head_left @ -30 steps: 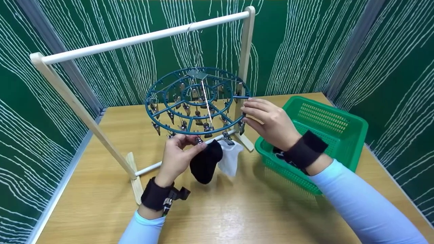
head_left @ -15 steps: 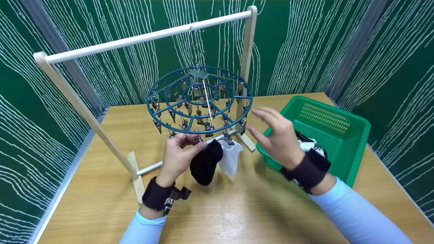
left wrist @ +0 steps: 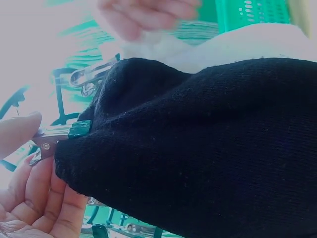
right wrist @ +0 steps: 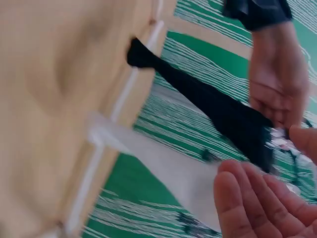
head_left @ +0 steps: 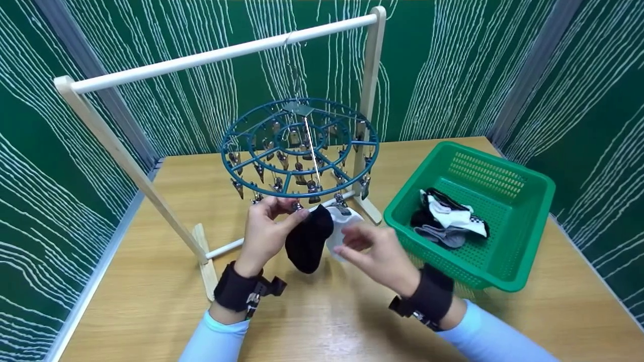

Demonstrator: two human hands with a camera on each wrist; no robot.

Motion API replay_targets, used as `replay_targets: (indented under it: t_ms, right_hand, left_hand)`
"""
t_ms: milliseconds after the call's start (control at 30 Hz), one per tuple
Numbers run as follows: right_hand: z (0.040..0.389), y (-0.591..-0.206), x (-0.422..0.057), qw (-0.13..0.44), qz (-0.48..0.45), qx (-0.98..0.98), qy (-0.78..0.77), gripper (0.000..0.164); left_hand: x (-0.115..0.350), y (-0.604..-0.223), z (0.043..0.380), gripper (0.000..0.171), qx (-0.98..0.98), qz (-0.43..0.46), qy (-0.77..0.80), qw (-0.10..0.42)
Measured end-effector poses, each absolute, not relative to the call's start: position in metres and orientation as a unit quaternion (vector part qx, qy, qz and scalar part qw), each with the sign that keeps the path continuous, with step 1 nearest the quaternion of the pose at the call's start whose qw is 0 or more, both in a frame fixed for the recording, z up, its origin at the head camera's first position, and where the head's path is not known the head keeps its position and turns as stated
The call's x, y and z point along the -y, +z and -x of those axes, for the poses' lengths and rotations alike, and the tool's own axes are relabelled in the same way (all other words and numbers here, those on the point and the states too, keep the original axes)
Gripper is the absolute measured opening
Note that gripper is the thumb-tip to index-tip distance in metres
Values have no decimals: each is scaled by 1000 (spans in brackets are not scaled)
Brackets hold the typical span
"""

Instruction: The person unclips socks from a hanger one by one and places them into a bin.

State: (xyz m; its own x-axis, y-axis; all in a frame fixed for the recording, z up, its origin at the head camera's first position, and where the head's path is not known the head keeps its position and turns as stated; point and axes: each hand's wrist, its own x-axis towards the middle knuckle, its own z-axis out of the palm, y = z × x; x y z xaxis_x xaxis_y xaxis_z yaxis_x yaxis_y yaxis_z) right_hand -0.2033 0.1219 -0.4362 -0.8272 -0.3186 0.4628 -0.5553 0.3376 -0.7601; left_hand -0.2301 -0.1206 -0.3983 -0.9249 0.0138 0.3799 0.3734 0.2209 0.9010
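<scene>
My left hand [head_left: 266, 234] pinches a small metal clip [left wrist: 54, 132] at the near rim of the round blue hanger [head_left: 365, 143]. Its thumb is on one side of the clip, its fingers on the other. From that clip's green-tipped end hangs a black sock [head_left: 308, 241]. Just behind it, a white sock [head_left: 347, 217] hangs from another clip, partly covered by my right hand [head_left: 377, 256]. That hand has loosely bent fingers and appears to hold nothing. Whether its fingertips touch the white sock, I cannot tell; they are blurred.
The hanger, with several dangling clips, hooks over the white bar [head_left: 226, 53] of a wooden stand [head_left: 126, 161]. To the right, a green basket [head_left: 541, 216] holds a pile of black, white and grey socks [head_left: 453, 218]. Green walls surround the table [head_left: 322, 322].
My right hand has left the hanger's rim and moved down and left to the socks, uncovering the pile in the basket. The left hand keeps its grip on the clip.
</scene>
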Motion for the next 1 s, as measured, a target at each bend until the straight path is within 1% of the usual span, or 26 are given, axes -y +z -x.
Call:
replay_targets:
  t_ms: [67, 200, 367, 467, 667, 867, 1000]
  right_hand:
    - [207, -446, -118, 74, -256, 811, 520, 25]
    - [215, -462, -109, 19, -246, 802, 544, 30]
    - [222, -474, -96, -19, -242, 780, 577, 31]
    - [225, -478, -89, -34, -234, 765, 599, 28]
    - [228, -480, -78, -32, -225, 733, 641, 24]
    - [230, -480, -75, 10, -225, 717, 660, 18]
    - [230, -481, -76, 36, -227, 719, 656, 13]
  left_hand:
    - [120, -398, 230, 18, 768, 127, -611, 147]
    - [121, -399, 229, 19, 770, 129, -607, 149]
    - [121, -398, 228, 20, 769, 131, -606, 153]
    - [120, -399, 228, 20, 767, 131, -609, 155]
    - [120, -399, 227, 19, 759, 143, -612, 170]
    - [122, -401, 229, 17, 749, 154, -619, 181]
    - [122, -404, 228, 17, 735, 164, -626, 202]
